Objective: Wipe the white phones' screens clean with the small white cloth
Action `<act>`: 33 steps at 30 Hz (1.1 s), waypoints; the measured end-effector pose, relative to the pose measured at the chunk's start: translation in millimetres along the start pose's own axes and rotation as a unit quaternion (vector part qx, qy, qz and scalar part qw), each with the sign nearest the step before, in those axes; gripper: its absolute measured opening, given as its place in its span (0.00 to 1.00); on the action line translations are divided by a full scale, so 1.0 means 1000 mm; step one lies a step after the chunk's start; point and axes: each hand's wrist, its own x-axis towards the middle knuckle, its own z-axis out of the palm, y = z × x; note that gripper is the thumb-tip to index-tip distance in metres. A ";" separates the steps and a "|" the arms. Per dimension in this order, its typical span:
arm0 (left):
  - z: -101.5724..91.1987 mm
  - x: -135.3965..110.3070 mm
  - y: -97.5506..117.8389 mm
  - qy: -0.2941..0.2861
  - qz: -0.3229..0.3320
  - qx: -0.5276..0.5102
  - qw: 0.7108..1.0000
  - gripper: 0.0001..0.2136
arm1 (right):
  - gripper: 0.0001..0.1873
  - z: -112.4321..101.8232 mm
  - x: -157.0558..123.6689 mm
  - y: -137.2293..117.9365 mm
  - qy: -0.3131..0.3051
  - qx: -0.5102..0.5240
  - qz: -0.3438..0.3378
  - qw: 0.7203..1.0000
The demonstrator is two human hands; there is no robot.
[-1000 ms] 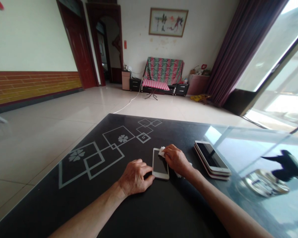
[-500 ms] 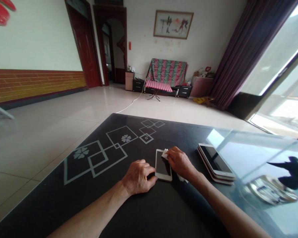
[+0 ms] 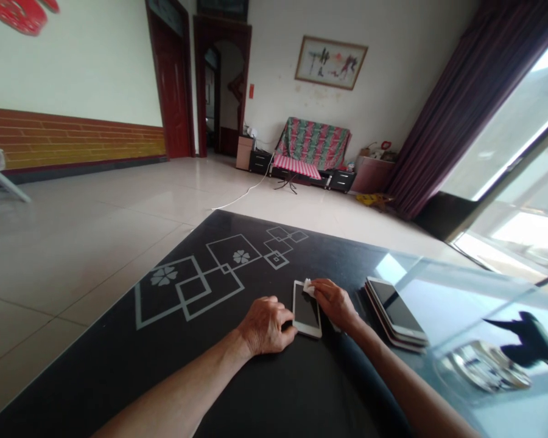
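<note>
A white-framed smartphone (image 3: 307, 315) with a dark screen lies face up on the black tabletop (image 3: 260, 395). My left hand (image 3: 267, 326) grips its lower left edge, thumb and fingers curled against the side. In my right hand (image 3: 335, 302) a small white tissue (image 3: 307, 288) is pinched and pressed on the top part of the screen. Another bit of white shows beneath the right wrist, mostly hidden. Right of that hand sits a stack of smartphones (image 3: 399, 311), the top one white-framed.
A round glass dish (image 3: 486, 365) and a black object (image 3: 527, 340) of unclear kind stand at the table's right. Grey square patterns (image 3: 226, 267) mark the tabletop's left part. Farther off are a small table with a striped pink cover (image 3: 296, 165) and a purple curtain (image 3: 456, 91).
The whole view has shifted and tilted slightly. My left hand still grips the phone's edge, and the tissue in my right hand stays at the upper screen, a little nearer its top.
</note>
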 end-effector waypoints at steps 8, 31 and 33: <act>0.003 0.001 -0.001 -0.009 -0.007 0.005 1.000 0.07 | 0.14 0.007 0.023 -0.011 -0.060 -0.014 -0.029 0.998; 0.001 -0.003 0.000 -0.017 -0.023 0.037 0.999 0.07 | 0.11 0.005 0.035 -0.010 -0.101 -0.081 0.005 0.992; 0.000 -0.003 0.000 -0.018 -0.024 0.036 0.999 0.06 | 0.11 0.005 0.035 -0.009 -0.101 -0.082 0.010 0.991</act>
